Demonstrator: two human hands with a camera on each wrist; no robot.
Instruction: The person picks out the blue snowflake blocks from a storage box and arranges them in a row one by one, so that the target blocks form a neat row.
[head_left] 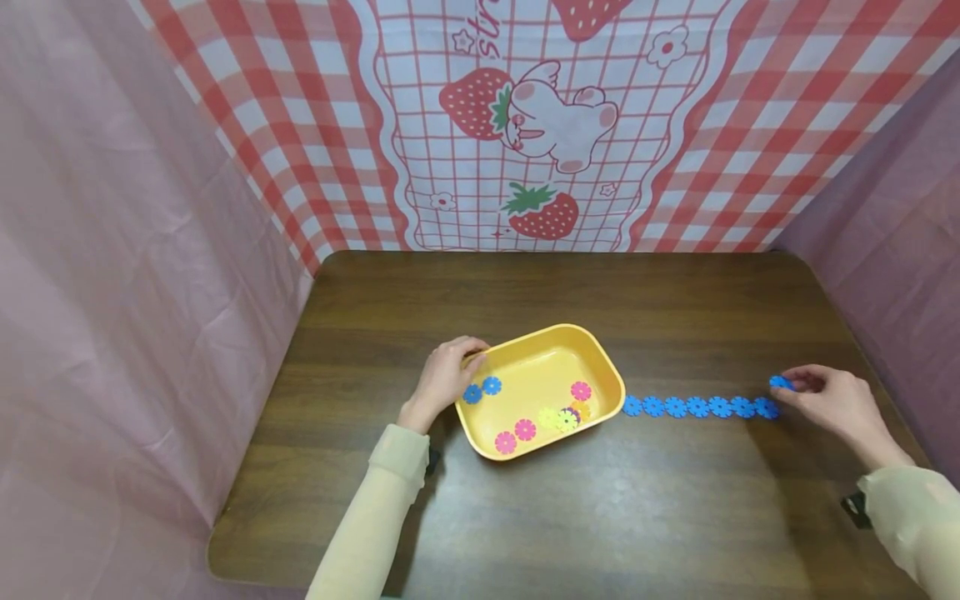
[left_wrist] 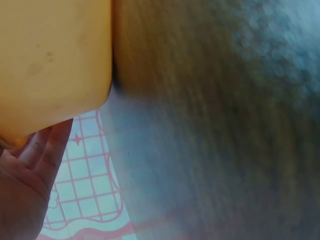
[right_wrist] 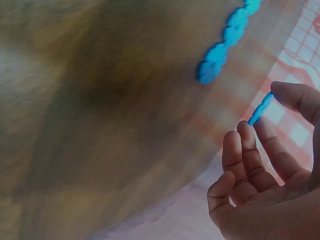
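A yellow plastic tray point(head_left: 540, 340) sits mid-table. My left hand point(head_left: 444, 375) grips its left end by the rim; in the left wrist view the fingers point(left_wrist: 52, 150) lie along the outer wall. My right hand point(head_left: 840, 408) pinches a blue snowflake disc point(right_wrist: 261, 108) between thumb and fingertips, just above the table. A row of several blue snowflake discs point(head_left: 697, 407), joined edge to edge, runs from the tray's right side to just below the right hand. The held disc is apart from the row's end disc point(right_wrist: 210, 67).
Inside the tray lie two blue discs point(head_left: 491, 385), several pink discs point(head_left: 525, 429), and a cluster of yellow, orange and purple discs point(head_left: 567, 419). The brown wooden table point(head_left: 600, 517) ends near the right hand. A checked strawberry cloth point(head_left: 555, 125) hangs behind, with pink curtains point(head_left: 112, 292) on both sides.
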